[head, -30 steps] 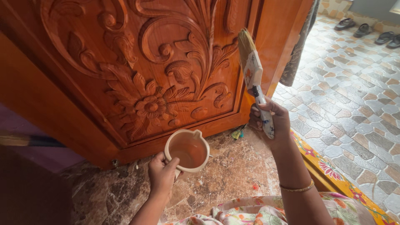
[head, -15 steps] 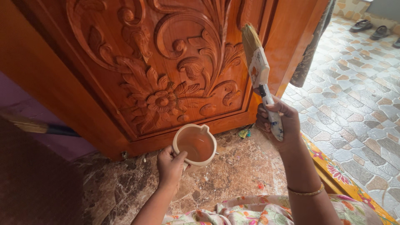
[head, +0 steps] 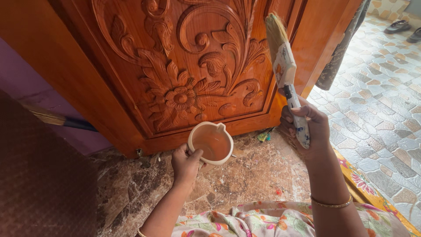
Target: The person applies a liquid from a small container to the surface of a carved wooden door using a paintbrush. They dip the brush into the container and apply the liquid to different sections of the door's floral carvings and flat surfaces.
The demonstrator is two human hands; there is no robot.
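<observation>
A carved wooden door [head: 184, 74] is standing over a mottled brown stone floor [head: 245, 180], with patterned paving [head: 377, 101] lying beyond its right edge. At far left a broom [head: 57, 119] is leaning along the purple wall, well apart from both hands. The left hand [head: 186, 164] is closing around the near rim of a cream cup [head: 211, 142], thumb lying over the lip and the fingers under it; the cup is sitting just past the knuckles, low by the door's bottom rail, with brownish liquid showing inside. To the right, the right hand [head: 307, 127] is gripping the speckled handle of a flat paintbrush [head: 285, 66], fingers wrapping it tightly. The brush is rising up from the fist, its pale bristles lying against the door's right stile. A thin gold bangle [head: 331, 204] is circling that wrist, and flowered cloth [head: 263, 221] is lying below both forearms.
</observation>
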